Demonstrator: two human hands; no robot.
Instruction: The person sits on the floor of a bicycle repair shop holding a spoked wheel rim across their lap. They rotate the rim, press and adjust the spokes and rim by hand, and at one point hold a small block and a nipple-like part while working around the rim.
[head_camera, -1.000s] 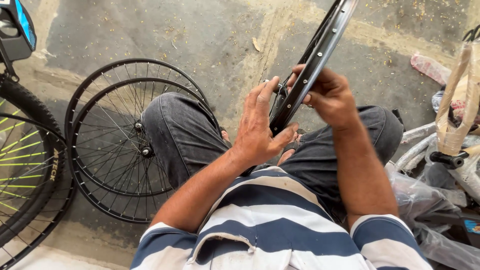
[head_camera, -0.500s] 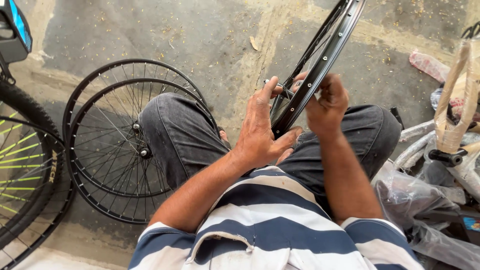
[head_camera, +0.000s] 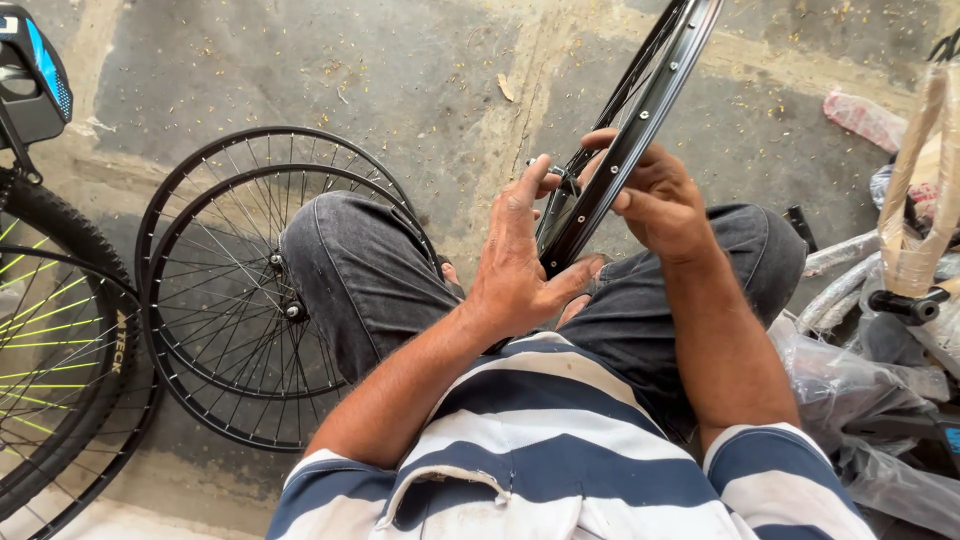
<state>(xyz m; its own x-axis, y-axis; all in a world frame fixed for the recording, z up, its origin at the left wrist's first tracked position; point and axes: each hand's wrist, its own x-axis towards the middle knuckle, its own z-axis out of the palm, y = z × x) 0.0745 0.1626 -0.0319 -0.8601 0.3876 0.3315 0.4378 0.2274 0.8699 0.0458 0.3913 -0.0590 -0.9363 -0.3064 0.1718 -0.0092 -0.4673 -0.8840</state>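
I sit on a concrete floor with a black bicycle wheel rim (head_camera: 650, 100) standing edge-on between my knees. My left hand (head_camera: 520, 260) cups the rim's lower left side, thumb under it and fingertips at the hub end (head_camera: 548, 170). On the right side, my right hand (head_camera: 660, 195) grips the rim, fingers wrapped over its edge. The rim's top runs out of the frame.
Two black spoked wheels (head_camera: 225, 300) lie stacked on the floor by my left knee. A bicycle wheel with yellow-green spokes (head_camera: 50, 350) stands at the far left. Plastic-wrapped bicycle parts (head_camera: 880, 350) and a paper-wrapped frame piece (head_camera: 915, 200) crowd the right.
The rim has stayed between my knees. My right hand has shifted slightly along its edge and my left fingers have closed in toward the hub.
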